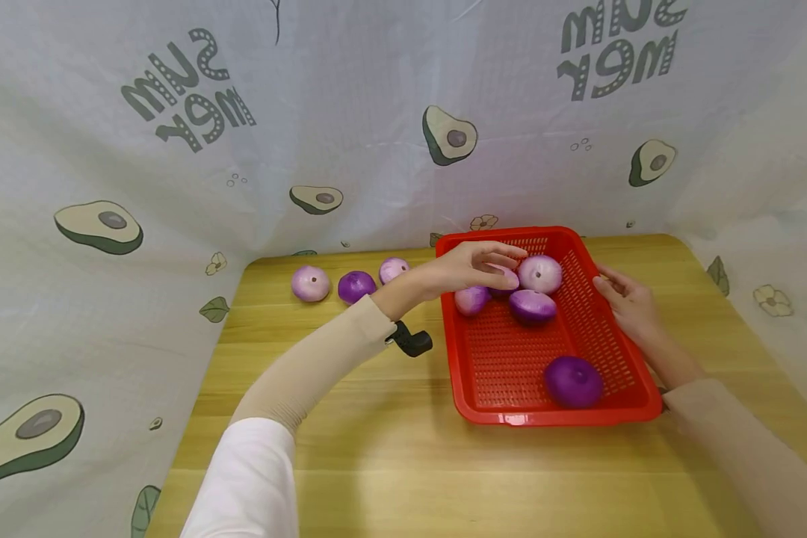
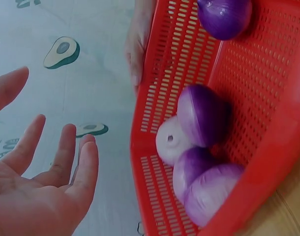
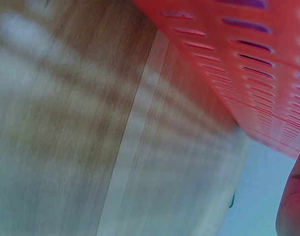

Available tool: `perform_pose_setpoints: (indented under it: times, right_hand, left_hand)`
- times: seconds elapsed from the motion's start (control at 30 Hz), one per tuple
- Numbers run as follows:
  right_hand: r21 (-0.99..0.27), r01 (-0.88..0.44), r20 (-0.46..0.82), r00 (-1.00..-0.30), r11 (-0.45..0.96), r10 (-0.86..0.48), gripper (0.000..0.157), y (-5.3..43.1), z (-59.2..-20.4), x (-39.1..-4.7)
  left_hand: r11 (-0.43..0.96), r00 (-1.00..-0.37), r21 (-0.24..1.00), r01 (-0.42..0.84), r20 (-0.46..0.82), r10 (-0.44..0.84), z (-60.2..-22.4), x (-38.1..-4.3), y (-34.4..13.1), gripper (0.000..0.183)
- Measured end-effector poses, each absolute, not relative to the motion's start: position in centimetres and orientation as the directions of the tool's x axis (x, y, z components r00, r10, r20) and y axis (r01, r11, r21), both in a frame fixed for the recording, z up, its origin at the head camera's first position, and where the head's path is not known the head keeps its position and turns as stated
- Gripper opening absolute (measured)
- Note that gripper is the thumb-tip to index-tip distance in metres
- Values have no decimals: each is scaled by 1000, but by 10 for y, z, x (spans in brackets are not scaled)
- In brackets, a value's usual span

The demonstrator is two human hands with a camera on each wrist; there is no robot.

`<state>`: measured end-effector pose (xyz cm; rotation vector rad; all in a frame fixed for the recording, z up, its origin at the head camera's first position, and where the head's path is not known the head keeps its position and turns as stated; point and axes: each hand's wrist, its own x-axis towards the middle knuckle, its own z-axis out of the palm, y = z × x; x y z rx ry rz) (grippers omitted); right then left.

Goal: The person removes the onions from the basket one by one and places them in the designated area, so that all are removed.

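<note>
A red plastic basket with slotted walls stands on the right part of the table. Inside it lie several purple onions: a pale one and others grouped at the far end, and a dark one near the front right corner. My left hand hovers over the far left of the basket, fingers spread and loosely bent. In the left wrist view its palm holds nothing. At the basket's right side, my right hand grips the rim, thumb on top; its fingers are partly hidden.
Left of the basket, a pale onion, a dark purple onion and another light onion sit in a row toward the table's back edge. A white printed cloth hangs behind the wooden table. A black strap shows by my left wrist.
</note>
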<state>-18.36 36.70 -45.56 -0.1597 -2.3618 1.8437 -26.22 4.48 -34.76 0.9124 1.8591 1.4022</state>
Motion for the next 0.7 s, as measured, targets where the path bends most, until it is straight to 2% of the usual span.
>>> perform_pose_setpoints:
  times: [0.3, 0.43, 0.7]
  right_hand:
    - [-1000, 12, -9, -987, 14, 158, 55, 367, -459, -183]
    - [-999, 29, -21, -987, 45, 160, 57, 368, -459, -182]
    - [-988, 54, -30, -986, 145, 162, 62, 369, -459, -183]
  left_hand:
    - [190, -456, 967, 168, -94, 885, -355, -255, 76, 54]
    - [230, -414, 953, 199, -131, 901, -361, -253, 90, 54]
    - [337, -371, 929, 154, -262, 891, -369, -245, 120, 54]
